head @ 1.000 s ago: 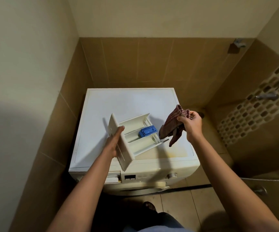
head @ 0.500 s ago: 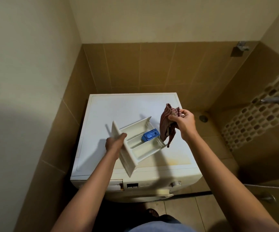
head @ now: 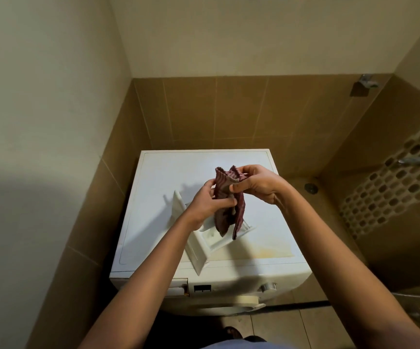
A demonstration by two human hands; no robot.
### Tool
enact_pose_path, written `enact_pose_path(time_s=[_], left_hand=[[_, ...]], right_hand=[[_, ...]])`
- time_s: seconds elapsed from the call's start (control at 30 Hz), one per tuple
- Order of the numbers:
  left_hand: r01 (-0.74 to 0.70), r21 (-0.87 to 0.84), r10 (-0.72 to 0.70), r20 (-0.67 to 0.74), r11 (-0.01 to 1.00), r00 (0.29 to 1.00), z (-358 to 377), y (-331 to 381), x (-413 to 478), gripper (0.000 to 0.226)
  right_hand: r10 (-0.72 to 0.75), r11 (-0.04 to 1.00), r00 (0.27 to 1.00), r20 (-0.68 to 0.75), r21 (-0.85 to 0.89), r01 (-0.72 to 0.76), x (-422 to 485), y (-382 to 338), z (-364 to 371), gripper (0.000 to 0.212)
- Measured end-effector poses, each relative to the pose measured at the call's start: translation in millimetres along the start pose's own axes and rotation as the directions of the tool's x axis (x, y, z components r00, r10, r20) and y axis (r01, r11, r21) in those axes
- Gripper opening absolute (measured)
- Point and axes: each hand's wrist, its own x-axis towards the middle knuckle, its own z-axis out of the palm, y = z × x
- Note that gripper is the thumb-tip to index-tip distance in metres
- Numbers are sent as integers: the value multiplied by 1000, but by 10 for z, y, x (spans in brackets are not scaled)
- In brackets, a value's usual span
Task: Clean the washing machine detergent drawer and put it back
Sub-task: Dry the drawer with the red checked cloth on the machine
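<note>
Left hand (head: 208, 201) has left the plastic drawer (head: 198, 250), joining right hand (head: 256, 185) in gripping striped cloth (head: 239, 211).

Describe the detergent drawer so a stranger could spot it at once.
Find the white washing machine in the tiled corner. On its top, below the dark red cloth held by the left hand and right hand, lies the detergent drawer. It alone lies loose there: a white tray with a broad front panel.
</note>
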Motion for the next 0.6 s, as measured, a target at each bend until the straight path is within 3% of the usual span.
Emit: enact_pose_path(time_s=[0.1,0.17,0.43,0.6], left_hand=[[40,-102,-37,29,994,999,-7,-3,-70,33],[60,-170,-60,5,984,998,3,9,-106,24],[113,-279,-127,-34,954,991,75,27,-137,22],[136,-210,-154,-72,968,985,72,23,-159,24]], right_hand=[[55,998,998,41,-15,-55,-14,5,-33,31],[65,998,997,52,9,-66,-27,38,-61,23],[64,995,997,-30,77,-62,-15,255,-135,31],[61,997,995,-74,-48,-65,-69,216,-221,36]])
